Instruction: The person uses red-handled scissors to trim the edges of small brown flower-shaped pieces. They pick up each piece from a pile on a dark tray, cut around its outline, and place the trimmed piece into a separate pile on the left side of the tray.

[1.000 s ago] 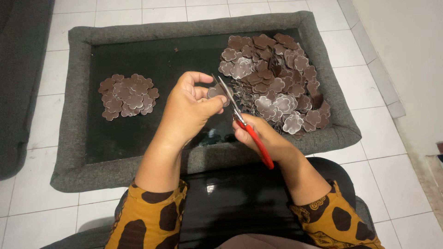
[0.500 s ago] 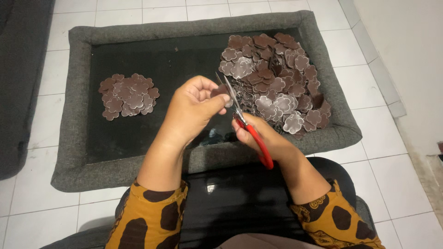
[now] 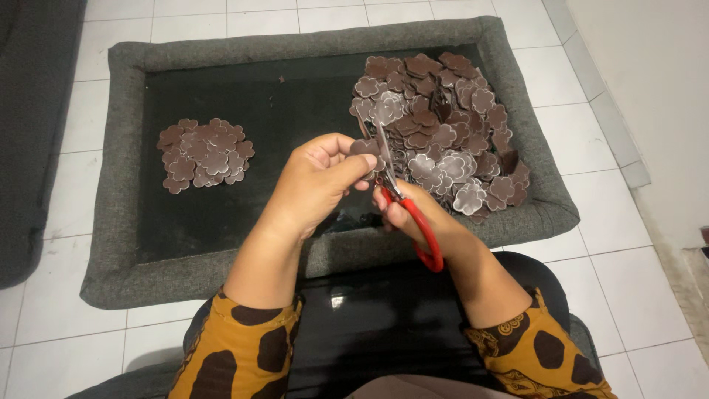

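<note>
Your left hand (image 3: 314,185) holds a small brown flower-shaped cutout (image 3: 365,148) in front of you, above the near edge of a grey padded tray (image 3: 118,222) that lies on the white tiled floor (image 3: 66,325). The cutout is flat and dark brown, with rounded, scalloped petals; your thumb and fingertips pinch it tightly from the left, so only its upper right part shows. Your right hand (image 3: 417,218) is closed around the red handles of a pair of scissors (image 3: 402,199), whose slim metal blades point up and away from you, meeting the cutout's right edge. How far the blades are parted cannot be told. Beyond the scissors, on the tray's black inner surface, lies a large heap of cutouts (image 3: 443,140), some brown, some showing a pale silvery face. A smaller, neater pile of cutouts (image 3: 205,154) sits well apart on the left.
</note>
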